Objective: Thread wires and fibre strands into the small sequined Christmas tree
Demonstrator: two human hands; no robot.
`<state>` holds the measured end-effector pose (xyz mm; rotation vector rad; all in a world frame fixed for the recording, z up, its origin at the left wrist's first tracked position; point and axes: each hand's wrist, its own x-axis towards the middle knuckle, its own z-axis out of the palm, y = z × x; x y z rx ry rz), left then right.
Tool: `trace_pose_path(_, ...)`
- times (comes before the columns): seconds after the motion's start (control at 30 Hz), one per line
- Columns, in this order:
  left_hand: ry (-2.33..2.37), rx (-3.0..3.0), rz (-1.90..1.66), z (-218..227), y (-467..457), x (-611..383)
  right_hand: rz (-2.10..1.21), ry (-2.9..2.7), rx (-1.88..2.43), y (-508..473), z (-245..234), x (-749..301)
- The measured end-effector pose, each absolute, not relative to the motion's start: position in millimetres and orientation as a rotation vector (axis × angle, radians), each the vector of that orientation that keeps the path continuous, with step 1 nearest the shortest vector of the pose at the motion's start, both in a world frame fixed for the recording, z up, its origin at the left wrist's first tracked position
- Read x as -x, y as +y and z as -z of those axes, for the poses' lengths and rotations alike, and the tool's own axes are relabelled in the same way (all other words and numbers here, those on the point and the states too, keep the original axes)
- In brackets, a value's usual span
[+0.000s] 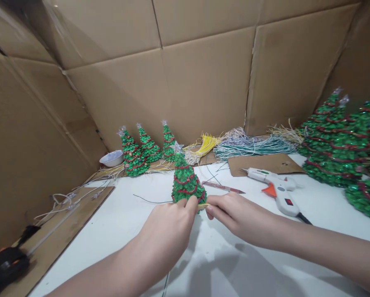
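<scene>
A small green Christmas tree (186, 181) with red garland and a clear star on top stands upright just beyond my hands. A short length of yellow wire (202, 206) spans the gap between my fingertips, at the tree's base. My left hand (169, 220) is closed, its fingers pinching the wire's left end and hiding part of the tree's foot. On the other side my right hand (225, 206) pinches the right end. Whether the wire is fastened to the tree is hidden by my fingers.
A white glue gun (280, 192) lies at right, before a cardboard piece (265, 164). Wire bundles (254, 146) line the back, near a craft knife (223, 187). More trees (333, 144) stand right and back left, beside a white bowl (111, 159). A power strip (7, 266) is at left.
</scene>
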<state>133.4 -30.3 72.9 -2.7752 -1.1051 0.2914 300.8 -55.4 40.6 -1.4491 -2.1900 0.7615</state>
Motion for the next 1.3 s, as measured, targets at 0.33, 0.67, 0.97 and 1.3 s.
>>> trace_pose_path(0.33,-1.107,2.821,-0.225,-73,-30,-132,-0.964,-2.118,1.387,-55,-43,-300)
trace_pose_path(0.67,-1.174,2.785,-0.377,-74,-32,-140,-0.97,-2.045,1.37,-52,-39,-301)
trace_pose_path(0.97,-1.093,2.755,-0.244,-68,-29,-139,-1.342,-1.756,1.33,-51,-35,-299)
trace_pose_path(1.3,-1.031,2.76,-0.087,-65,-26,-135,-1.373,-1.726,1.285,-49,-37,-301)
